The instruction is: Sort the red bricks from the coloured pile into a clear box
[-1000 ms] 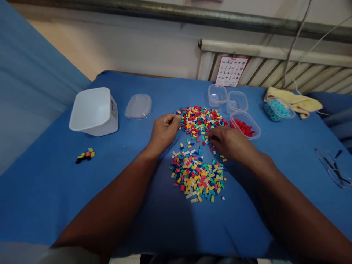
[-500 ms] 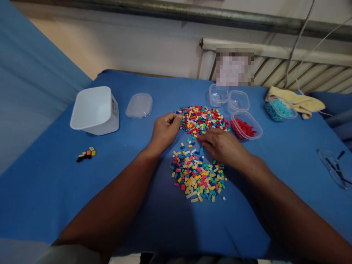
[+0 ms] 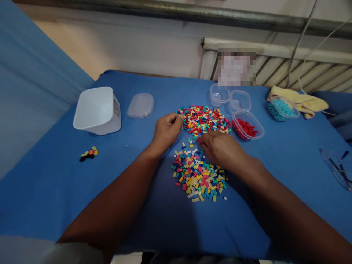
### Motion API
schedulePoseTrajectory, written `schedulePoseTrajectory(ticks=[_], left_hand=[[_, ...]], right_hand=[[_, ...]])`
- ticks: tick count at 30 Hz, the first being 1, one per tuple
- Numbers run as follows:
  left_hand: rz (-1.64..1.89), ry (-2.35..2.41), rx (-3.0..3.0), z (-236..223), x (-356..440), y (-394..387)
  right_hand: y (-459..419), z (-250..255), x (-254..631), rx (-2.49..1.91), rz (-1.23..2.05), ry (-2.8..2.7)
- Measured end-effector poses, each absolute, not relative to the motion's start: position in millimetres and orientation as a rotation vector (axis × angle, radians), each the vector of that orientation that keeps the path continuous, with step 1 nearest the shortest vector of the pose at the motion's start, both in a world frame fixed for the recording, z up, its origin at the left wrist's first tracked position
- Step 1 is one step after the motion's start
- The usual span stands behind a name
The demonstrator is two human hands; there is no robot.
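Note:
A pile of small mixed-colour toy bricks (image 3: 203,119) lies on the blue cloth, and a second brick pile (image 3: 202,176) lies nearer to me. My left hand (image 3: 168,130) rests at the left edge of the farther pile, thumb and fingers pinched together; what they hold, if anything, is hidden. Between the two piles, my right hand (image 3: 221,148) reaches down with its fingers closed. A red toy brick (image 3: 198,139) shows right at those fingertips, but I cannot tell whether it is gripped. Right of the farther pile stands a clear tub of red bricks (image 3: 245,128).
Two clear tubs (image 3: 240,101) stand behind the red one. Farther right, a tub of turquoise bricks (image 3: 283,109) touches a yellow cloth (image 3: 302,101). Eyeglasses (image 3: 337,168) lie at the right. On the left are a white bin (image 3: 108,121), a clear lid (image 3: 140,105) and several loose bricks (image 3: 90,153).
The whole view has shifted slightly to the right. My right hand has drawn down a little among the bricks between the piles; my left hand stays pinched at the same place.

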State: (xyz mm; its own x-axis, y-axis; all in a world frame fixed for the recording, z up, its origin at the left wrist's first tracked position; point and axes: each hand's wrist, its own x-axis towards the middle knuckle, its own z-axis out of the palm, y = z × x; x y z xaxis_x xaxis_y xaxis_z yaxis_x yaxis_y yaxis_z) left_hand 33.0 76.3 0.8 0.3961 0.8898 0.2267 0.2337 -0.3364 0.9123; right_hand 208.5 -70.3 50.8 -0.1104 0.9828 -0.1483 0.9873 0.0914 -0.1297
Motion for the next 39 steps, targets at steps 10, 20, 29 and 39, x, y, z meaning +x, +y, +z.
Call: schedulePoseTrajectory(ticks=[10,20,29,39], left_hand=[[0.972,0.958,1.779,0.7,33.9,75.4],[0.954,0.993,1.813,4.2,33.1,74.4],[0.952,0.976,1.818,2.3,33.1,74.9],[0.952,0.979,1.797,2.6,33.5,74.7]], right_hand=[[-70.3,50.3,209.0,2.107,-0.416,2.234],[-72.5,45.4,213.1,2.164,-0.497,2.322],[-71.9,45.4,214.5,2.165,-0.569,2.404],[-71.1,49.0,214.8,2.091,-0.577,2.441]])
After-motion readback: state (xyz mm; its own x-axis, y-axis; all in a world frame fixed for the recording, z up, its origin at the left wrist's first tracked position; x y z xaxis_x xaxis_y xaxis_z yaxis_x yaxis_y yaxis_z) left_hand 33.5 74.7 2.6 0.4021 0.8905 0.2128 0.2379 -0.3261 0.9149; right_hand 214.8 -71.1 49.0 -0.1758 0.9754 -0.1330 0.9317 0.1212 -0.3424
